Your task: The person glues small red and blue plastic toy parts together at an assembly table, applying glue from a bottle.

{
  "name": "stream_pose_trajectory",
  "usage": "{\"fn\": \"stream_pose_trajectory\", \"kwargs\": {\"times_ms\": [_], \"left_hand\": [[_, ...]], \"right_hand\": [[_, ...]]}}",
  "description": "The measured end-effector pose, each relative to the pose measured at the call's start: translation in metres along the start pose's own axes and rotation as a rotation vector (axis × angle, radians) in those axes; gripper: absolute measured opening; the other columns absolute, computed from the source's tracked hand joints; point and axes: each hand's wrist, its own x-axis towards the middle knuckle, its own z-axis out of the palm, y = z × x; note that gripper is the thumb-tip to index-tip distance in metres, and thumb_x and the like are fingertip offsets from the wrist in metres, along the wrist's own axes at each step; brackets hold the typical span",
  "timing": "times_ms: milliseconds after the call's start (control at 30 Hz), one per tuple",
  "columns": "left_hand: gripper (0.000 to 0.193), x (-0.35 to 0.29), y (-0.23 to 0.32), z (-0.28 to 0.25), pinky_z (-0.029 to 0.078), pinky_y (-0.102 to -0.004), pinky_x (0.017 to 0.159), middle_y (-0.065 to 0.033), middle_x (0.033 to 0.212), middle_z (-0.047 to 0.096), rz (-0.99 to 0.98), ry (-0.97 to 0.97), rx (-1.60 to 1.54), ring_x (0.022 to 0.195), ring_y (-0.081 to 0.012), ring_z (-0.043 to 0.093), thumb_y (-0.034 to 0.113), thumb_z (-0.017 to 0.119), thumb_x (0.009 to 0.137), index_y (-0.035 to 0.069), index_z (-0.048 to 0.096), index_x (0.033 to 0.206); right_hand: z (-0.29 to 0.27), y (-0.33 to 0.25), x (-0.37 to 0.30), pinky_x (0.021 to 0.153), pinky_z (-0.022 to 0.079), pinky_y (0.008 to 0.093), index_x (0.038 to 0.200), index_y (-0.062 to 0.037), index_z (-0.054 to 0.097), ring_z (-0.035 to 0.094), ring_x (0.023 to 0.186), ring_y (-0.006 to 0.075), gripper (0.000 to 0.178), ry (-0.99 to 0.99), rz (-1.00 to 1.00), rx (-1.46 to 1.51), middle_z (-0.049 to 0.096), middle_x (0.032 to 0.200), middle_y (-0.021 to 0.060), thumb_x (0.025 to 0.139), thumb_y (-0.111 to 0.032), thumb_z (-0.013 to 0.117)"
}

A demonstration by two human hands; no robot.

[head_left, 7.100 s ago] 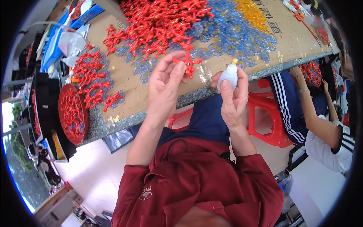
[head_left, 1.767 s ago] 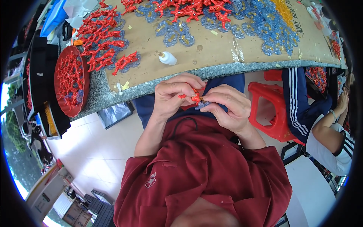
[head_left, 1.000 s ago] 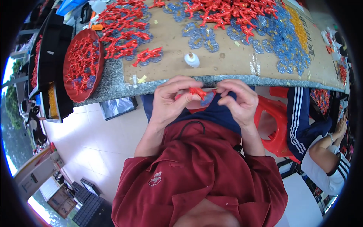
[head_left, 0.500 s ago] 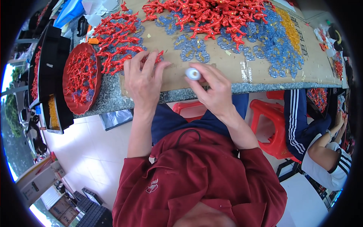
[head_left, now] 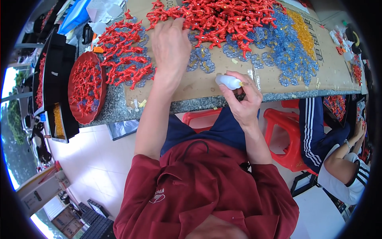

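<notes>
My left hand reaches over the cardboard to the near left edge of a big heap of red plastic figures. Its fingers are extended and slightly apart; the fingertips are partly hidden among the figures. Closed around a white squeeze bottle with a thin yellowish nozzle, my right hand hovers by the table's near edge, the bottle lying sideways with its nozzle to the right. Clear blue flower-shaped pieces lie between the hands. Left of my forearm, red figures are set in rows over similar blue pieces.
A red oval tray of figures stands at the left, beside black bins. More blue pieces and yellow ones are heaped to the right. A red stool and another seated person are at the right.
My left hand has moved away from me, from beside the rows to the red heap. My right hand has shifted right and nearer, turning the bottle sideways.
</notes>
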Motion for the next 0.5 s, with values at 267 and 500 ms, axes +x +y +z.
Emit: {"fn": "stream_pose_trajectory", "kwargs": {"times_ms": [267,500], "left_hand": [[0.016,-0.018,0.003,-0.016,0.04,-0.0373,0.073,-0.0115,0.086,0.059,-0.073,0.106,-0.148,0.08,-0.0287,0.051,0.008,0.062,0.073,0.001,0.062,0.087],[0.018,-0.012,0.014,-0.018,0.038,-0.0391,0.072,-0.0108,0.082,0.06,0.017,-0.084,0.07,0.083,-0.0274,0.052,0.011,0.064,0.072,0.001,0.061,0.087]], "right_hand": [[0.007,0.003,-0.002,0.059,0.046,0.0215,0.098,-0.0004,0.056,0.058,0.07,0.0104,0.024,0.106,0.074,0.381,0.062,0.093,0.0065,0.076,-0.008,0.064],[0.002,0.009,-0.007,0.058,0.044,0.0202,0.1,-0.0022,0.057,0.057,0.068,0.0092,0.026,0.064,0.03,0.113,0.063,0.091,0.0051,0.077,-0.011,0.065]]}}
